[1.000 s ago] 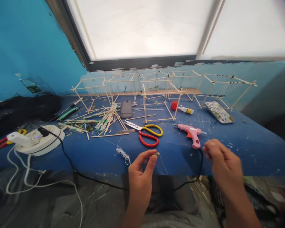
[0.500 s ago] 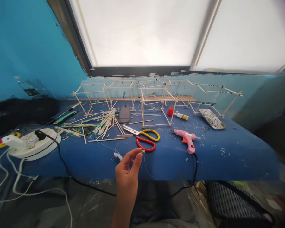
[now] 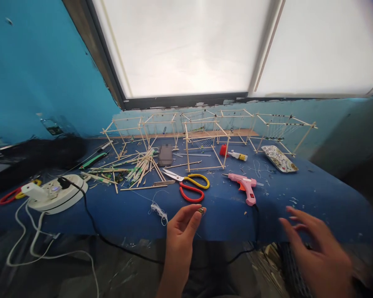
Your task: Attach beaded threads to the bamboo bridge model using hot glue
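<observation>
My left hand (image 3: 180,231) is closed in a pinch at the table's front edge, with a small dark-green bead (image 3: 201,210) between thumb and fingertips. Just beyond it lie scissors (image 3: 182,179) with one red and one yellow handle, blades apart. A loose bundle of white thread (image 3: 159,211) lies left of the hand. My right hand (image 3: 318,248) hovers over the front right of the table, blurred, thumb and fingers apart, with nothing visible in it. A pink glue gun (image 3: 243,184) lies between the two hands, nearer the back.
Several stick frames (image 3: 186,156) with threads and beads stand along the wall. A tray of beads (image 3: 269,148) and a small glue bottle (image 3: 238,156) lie nearby. Loose sticks (image 3: 143,169) pile up at left, near a round white power strip (image 3: 62,202) with trailing cords.
My right hand has come into view at the lower right. My left hand, still pinching the bead, has shifted right and slightly nearer me. The view has tilted slightly.
</observation>
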{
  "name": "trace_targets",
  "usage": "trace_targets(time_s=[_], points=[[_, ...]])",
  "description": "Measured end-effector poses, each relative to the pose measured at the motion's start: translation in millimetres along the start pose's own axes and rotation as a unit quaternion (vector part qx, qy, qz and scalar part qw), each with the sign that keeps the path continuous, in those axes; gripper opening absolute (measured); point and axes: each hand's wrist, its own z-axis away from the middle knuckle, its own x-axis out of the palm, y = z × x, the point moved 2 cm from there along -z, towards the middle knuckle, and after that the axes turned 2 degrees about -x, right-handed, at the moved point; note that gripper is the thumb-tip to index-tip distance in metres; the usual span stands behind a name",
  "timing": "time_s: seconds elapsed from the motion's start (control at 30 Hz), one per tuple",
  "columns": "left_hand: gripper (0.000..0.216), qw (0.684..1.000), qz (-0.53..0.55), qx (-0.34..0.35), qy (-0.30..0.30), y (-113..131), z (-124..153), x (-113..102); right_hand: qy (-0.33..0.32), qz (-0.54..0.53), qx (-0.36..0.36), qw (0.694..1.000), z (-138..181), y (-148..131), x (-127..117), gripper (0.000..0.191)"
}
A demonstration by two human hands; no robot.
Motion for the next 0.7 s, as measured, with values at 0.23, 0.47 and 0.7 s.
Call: trace_targets(time_s=[0.23, 0.47, 0.7], points=[[0.024, 0.999, 0.003, 0.008, -0.038, -4.9, 5.0, 7.0, -0.15, -0.186, -0.059, 0.969, 4.8, -90.7, 61.3, 0.025], [0.02, 0.999, 0.02, 0.01, -0.045, -7.5, 7.0, 7.2, -0.163, -0.225, -0.044, 0.96, 1.1, -107.3, 70.4, 0.023], [0.019, 0.997, 0.046, 0.001, -0.055, -12.2, 7.2, 9.7, -0.201, -0.251, -0.02, 0.947, 3.1, -112.4, 73.8, 0.018]])
